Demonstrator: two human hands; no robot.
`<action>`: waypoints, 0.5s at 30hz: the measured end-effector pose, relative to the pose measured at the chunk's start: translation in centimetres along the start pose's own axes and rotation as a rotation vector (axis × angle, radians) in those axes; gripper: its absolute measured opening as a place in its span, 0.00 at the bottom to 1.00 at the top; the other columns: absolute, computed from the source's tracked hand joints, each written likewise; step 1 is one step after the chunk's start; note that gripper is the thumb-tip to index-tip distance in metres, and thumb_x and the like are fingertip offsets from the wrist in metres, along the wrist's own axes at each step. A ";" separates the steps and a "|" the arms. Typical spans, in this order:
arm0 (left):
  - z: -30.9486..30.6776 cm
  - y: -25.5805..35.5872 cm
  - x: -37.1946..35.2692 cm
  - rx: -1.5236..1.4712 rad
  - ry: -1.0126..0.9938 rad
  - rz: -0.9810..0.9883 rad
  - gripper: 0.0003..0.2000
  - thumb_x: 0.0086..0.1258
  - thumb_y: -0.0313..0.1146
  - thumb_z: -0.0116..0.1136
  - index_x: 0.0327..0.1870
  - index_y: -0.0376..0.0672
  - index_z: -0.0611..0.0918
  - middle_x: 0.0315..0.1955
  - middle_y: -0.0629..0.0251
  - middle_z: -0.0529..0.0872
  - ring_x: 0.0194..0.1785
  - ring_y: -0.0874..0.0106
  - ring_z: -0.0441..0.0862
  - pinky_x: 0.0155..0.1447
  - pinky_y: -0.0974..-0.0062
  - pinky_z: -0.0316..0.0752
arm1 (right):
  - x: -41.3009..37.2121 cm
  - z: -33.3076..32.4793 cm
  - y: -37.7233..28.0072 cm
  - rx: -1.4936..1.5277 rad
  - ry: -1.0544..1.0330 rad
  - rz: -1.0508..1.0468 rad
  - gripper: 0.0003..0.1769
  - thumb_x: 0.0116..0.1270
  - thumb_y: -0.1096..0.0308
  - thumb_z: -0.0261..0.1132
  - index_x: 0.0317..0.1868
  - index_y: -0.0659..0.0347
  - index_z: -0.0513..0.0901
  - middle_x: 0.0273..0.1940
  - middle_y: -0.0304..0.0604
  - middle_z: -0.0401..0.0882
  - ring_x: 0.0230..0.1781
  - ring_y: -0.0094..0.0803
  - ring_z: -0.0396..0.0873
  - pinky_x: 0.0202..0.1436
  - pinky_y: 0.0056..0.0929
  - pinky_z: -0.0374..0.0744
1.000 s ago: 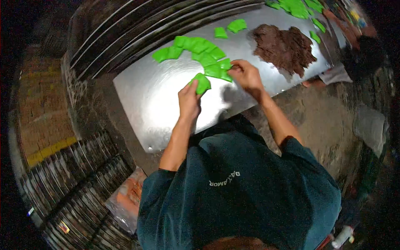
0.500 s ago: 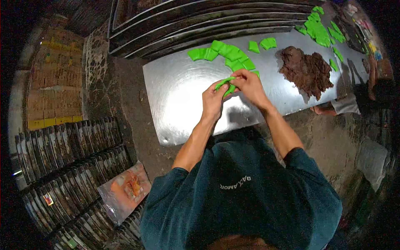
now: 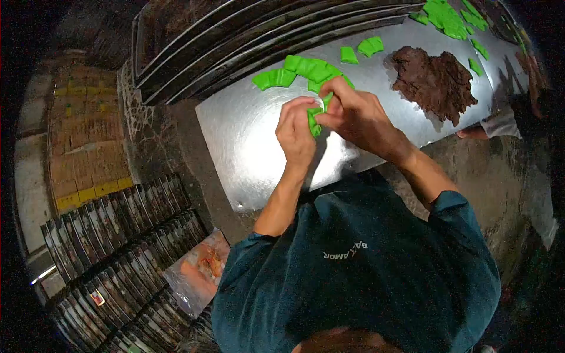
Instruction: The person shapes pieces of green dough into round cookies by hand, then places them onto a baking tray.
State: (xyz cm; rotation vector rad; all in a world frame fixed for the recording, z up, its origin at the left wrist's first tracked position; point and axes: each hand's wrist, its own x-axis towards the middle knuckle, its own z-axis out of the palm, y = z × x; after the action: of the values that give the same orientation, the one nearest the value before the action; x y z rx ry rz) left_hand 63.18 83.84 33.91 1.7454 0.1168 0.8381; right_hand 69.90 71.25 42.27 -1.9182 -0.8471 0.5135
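Observation:
Above the shiny metal table (image 3: pixel 235 141), my left hand (image 3: pixel 296 130) is closed round a small bright green piece (image 3: pixel 315 122). My right hand (image 3: pixel 359 115) is beside it, its fingers bent and pinched at the upper edge of the green material, touching it. Just beyond my hands, an overlapping row of flat green pieces (image 3: pixel 309 69) lies in a curve. Two separate green pieces (image 3: pixel 349 55) are on the table to the right of that row. Further right sits a rough brown mass (image 3: pixel 432 85).
Long dark trays (image 3: pixel 276 35) are stacked along the table's far edge. A larger green heap (image 3: pixel 445 20) lies at the far right, near another person's hand (image 3: pixel 474 134). Racks of trays (image 3: pixel 112 229) and a plastic bag (image 3: pixel 197 273) are at lower left.
The view has shifted and turned a little. My right hand has moved up and curled over the green piece, and my left fingers have risen more upright around it.

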 end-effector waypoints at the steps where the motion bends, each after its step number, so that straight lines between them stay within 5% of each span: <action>1: 0.3 -0.1 0.4 -0.204 0.063 -0.136 0.17 0.76 0.35 0.43 0.35 0.31 0.80 0.31 0.60 0.82 0.28 0.76 0.76 0.39 0.78 0.73 | 0.9 0.1 0.0 -0.058 0.098 -0.132 0.17 0.54 0.76 0.65 0.44 0.62 0.73 0.38 0.51 0.77 0.37 0.41 0.79 0.34 0.32 0.78; 2: 0.2 -0.1 0.6 -0.201 0.080 -0.127 0.17 0.76 0.35 0.43 0.35 0.31 0.80 0.31 0.60 0.82 0.28 0.76 0.76 0.39 0.78 0.73 | 1.5 0.1 0.0 -0.119 0.194 -0.266 0.16 0.55 0.76 0.65 0.44 0.61 0.72 0.39 0.51 0.76 0.37 0.42 0.79 0.34 0.32 0.77; 4: -0.2 -0.1 0.8 -0.373 0.041 -0.571 0.22 0.76 0.42 0.42 0.29 0.32 0.80 0.25 0.63 0.80 0.26 0.77 0.74 0.34 0.79 0.69 | 1.4 1.4 1.1 -0.154 0.113 -0.317 0.17 0.55 0.76 0.65 0.45 0.60 0.71 0.40 0.51 0.75 0.37 0.44 0.79 0.36 0.35 0.78; 7: -0.3 1.3 1.4 -0.357 0.097 -0.679 0.26 0.76 0.47 0.39 0.24 0.34 0.79 0.20 0.67 0.77 0.25 0.78 0.70 0.31 0.79 0.67 | -0.4 4.6 3.1 -0.204 0.318 -0.548 0.20 0.53 0.78 0.66 0.47 0.59 0.71 0.37 0.48 0.74 0.37 0.43 0.78 0.40 0.36 0.79; 13: -1.6 2.7 1.0 -0.532 0.099 -0.738 0.25 0.78 0.48 0.33 0.39 0.33 0.78 0.20 0.64 0.78 0.16 0.78 0.71 0.21 0.84 0.65 | 0.5 3.1 1.9 0.109 0.077 -0.108 0.15 0.52 0.76 0.69 0.42 0.65 0.77 0.41 0.47 0.75 0.33 0.31 0.79 0.38 0.31 0.79; 15: -2.6 2.5 0.6 -0.432 0.035 -0.673 0.25 0.78 0.47 0.33 0.39 0.33 0.78 0.21 0.64 0.78 0.18 0.78 0.72 0.22 0.83 0.66 | 1.4 3.0 -0.2 0.046 0.094 -0.113 0.13 0.55 0.73 0.66 0.41 0.63 0.77 0.39 0.47 0.75 0.36 0.36 0.79 0.39 0.31 0.79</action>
State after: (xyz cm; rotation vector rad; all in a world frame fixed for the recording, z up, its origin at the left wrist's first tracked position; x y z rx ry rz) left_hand 61.29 85.29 36.70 1.1662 0.4807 0.3576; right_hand 68.79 74.14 41.08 -1.8266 -0.8698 0.3687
